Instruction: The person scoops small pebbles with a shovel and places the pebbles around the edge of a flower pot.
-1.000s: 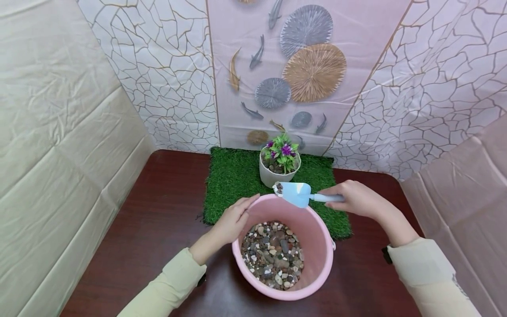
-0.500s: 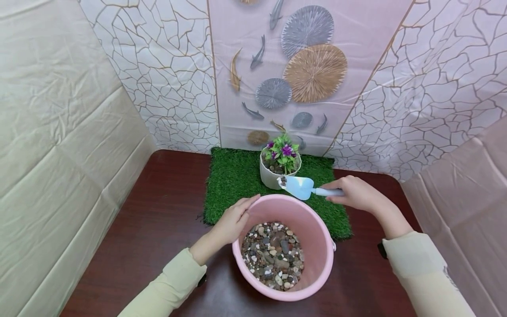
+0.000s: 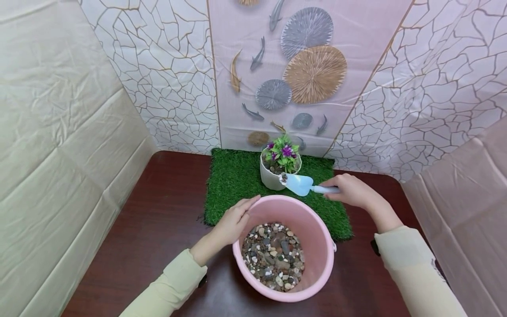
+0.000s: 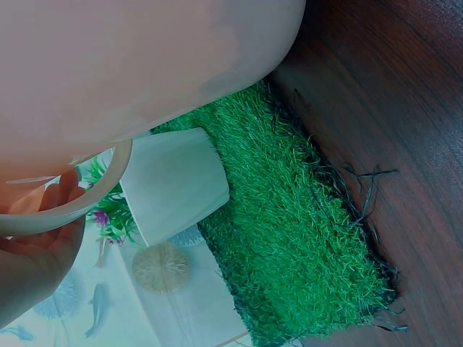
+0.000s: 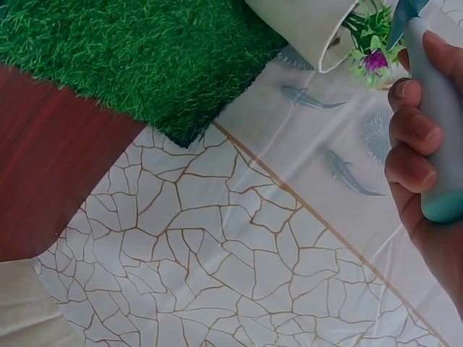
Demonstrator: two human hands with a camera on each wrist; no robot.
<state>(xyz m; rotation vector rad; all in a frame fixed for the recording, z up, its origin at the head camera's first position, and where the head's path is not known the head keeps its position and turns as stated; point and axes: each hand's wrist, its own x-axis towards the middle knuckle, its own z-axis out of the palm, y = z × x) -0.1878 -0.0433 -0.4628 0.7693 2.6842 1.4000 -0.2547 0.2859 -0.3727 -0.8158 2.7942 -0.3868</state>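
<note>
My right hand (image 3: pixel 348 189) grips the handle of a light-blue trowel (image 3: pixel 299 185), fingers wrapped round it as the right wrist view shows. A few small white and brown pebbles (image 3: pixel 283 178) lie at the trowel's tip, which overlaps the front rim of a white flowerpot (image 3: pixel 270 178). Green leaves and purple flowers (image 3: pixel 287 151) grow out of that pot. At the far left rim of a pink bucket (image 3: pixel 322 246), my left hand (image 3: pixel 231 222) holds on, with its fingers near a pale curved band in the left wrist view. Mixed pebbles (image 3: pixel 273 257) cover the bucket's bottom.
The flowerpot stands on a green artificial grass mat (image 3: pixel 233 176) at the back of a dark reddish-brown table (image 3: pixel 158 220). The bucket stands in front of the pot, close to it. Patterned cloth (image 3: pixel 178 79) hangs behind, and plain cloth (image 3: pixel 71 154) encloses the left side.
My right hand has moved the trowel up and away from above the bucket's back rim to the flowerpot's front rim. My left hand stays on the bucket.
</note>
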